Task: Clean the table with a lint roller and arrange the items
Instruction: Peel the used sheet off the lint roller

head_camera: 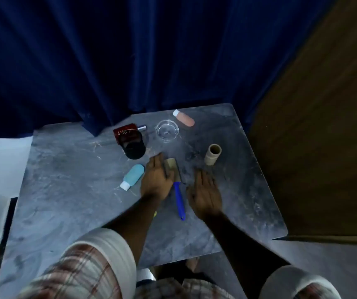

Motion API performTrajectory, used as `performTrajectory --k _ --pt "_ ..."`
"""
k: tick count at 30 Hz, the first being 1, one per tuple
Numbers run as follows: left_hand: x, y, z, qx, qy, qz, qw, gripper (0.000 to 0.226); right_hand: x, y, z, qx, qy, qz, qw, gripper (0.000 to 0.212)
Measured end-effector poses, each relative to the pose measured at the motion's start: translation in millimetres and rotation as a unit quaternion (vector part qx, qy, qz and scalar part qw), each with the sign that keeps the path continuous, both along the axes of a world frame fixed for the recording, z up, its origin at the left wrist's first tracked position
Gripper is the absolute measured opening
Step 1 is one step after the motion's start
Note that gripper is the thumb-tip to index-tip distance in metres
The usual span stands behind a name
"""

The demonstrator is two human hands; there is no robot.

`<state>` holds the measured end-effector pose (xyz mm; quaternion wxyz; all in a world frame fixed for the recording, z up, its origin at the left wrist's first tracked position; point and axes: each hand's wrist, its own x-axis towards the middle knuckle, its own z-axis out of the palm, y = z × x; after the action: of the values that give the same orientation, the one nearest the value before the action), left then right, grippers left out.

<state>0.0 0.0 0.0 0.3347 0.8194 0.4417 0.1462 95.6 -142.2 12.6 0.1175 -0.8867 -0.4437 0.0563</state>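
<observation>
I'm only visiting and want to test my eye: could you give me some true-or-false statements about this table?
1. The lint roller has a blue handle. True.
2. The cardboard tube lies on its side. False: it stands upright.
3. The right hand grips the roller's handle. False: it rests open on the table, beside the handle.
4. The left hand touches the roller's head. True.
5. The light blue bottle lies left of the left hand. True.

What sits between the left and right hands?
In the head view, the lint roller lies between the left hand and right hand, its head against the left hand's fingers.
</observation>
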Motion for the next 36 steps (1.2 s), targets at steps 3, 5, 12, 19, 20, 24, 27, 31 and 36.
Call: performTrajectory --k 3,5,12,19,20,24,27,31,36 --pt "18 10 -7 -0.067 -0.005 0.086 0.994 0.066 -9 5 -13 -0.037 0.106 -0.010 0.994 0.049" --pt "28 16 -14 -0.111 0.021 0.106 0.988 0.061 -11 9 -19 -0.074 0.164 -0.027 0.983 0.042" --pt "37 13 -40 -0.183 0.023 0.139 0.973 0.035 -2 23 -26 -0.077 0.204 -0.016 0.976 0.026" --pt "35 7 -52 -0.241 0.005 0.175 0.955 0.062 3 22 -29 -0.060 0.236 -0.011 0.970 0.029" --pt "35 6 -52 -0.249 0.002 0.179 0.952 0.068 1 22 -30 -0.060 0.234 -0.016 0.970 0.031" --pt "37 4 -50 -0.301 -0.033 0.196 0.933 0.079 -5 20 -29 -0.050 0.239 -0.041 0.969 0.045" --pt "40 1 -37 -0.374 -0.103 0.232 0.892 0.069 4 12 -22 -0.006 0.231 -0.012 0.973 0.051" --pt "28 -6 3 -0.447 -0.228 0.224 0.835 0.039 34 1 10 0.064 0.209 0.062 0.974 0.049" --pt "-9 -28 64 -0.409 -0.343 0.215 0.818 0.031 62 -7 78 0.076 0.117 0.140 0.980 0.040"
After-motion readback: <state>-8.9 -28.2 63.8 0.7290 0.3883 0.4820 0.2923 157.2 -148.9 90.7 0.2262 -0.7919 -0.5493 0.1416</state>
